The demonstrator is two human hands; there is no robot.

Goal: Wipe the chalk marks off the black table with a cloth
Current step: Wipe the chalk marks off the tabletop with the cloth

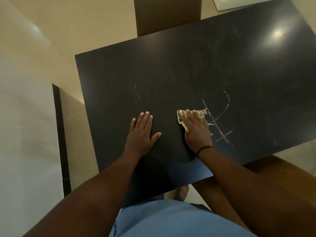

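My left hand (142, 132) lies flat, fingers together, on the black table (119, 79), while my right hand (196, 129) presses the fringed cloth (181, 116), apparently with straight fingers, just left of the chalk marks (218, 122).

Pale fringed cloth (181, 117) lies flat beside chalk marks (220, 117) on black table (119, 74).

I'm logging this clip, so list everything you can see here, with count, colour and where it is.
table: one, black, centre.
chalk marks: several, white, right of the cloth; one faint line above the left hand.
cloth: one, pale with a fringe, under the right hand.
chairs: two, brown, far side and near right.
wristband: one, black, right wrist.
left hand: flat on the table.
right hand: presses on the cloth.
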